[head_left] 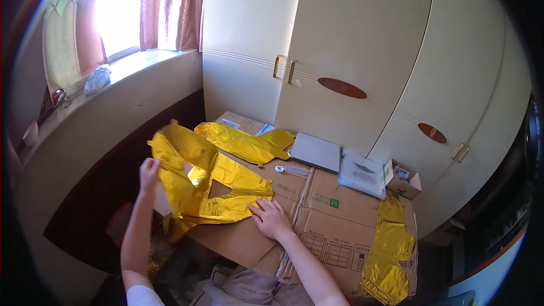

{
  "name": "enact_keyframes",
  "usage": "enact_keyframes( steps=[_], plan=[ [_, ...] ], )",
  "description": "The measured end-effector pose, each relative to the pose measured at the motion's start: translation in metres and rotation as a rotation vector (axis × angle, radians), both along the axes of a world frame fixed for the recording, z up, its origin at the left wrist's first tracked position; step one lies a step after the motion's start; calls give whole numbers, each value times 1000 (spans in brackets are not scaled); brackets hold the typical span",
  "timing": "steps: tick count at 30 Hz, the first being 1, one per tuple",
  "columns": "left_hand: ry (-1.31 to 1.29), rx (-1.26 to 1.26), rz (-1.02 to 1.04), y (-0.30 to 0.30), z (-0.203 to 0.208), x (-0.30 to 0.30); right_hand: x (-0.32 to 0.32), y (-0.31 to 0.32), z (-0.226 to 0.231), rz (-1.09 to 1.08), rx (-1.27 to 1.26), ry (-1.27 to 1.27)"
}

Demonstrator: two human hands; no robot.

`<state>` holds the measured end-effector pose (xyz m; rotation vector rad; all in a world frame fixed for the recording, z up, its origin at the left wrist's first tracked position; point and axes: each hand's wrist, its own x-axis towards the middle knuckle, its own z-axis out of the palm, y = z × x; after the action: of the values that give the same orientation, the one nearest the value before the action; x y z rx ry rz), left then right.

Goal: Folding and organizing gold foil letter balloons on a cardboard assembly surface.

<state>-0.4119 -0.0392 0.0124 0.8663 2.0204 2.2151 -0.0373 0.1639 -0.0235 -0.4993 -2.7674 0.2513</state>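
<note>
Left hand was closed, pinching the raised left edge of a crinkled yellow metallic-foil piece. Right hand lay open, fingers partly spread, pressing its right end against the flat brown printed cardboard.

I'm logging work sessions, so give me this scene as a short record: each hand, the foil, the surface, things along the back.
left hand: gripping the left side of the large yellow foil piece
right hand: spread, resting at that piece's right end
other foil: back yellow piece, right yellow piece
surface: brown cardboard
along back: flat grey object, small open box
</note>
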Motion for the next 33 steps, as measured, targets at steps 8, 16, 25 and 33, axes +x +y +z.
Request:
enact_keyframes(
  steps=[8, 16, 25, 33],
  plan=[
    [-143, 108, 314, -80, 41, -175, 8, 7, -6, -51, 25, -17],
    [97, -122, 1059, -175, 106, -281, 4, 4, -4, -35, 6, 16],
    [534, -183, 159, -68, 195, -3, 9, 4, -1, -47, 12, 30],
    [844, -790, -598, 23, 121, 248, 44, -52, 43, 214, -1495, 710]
  ],
)
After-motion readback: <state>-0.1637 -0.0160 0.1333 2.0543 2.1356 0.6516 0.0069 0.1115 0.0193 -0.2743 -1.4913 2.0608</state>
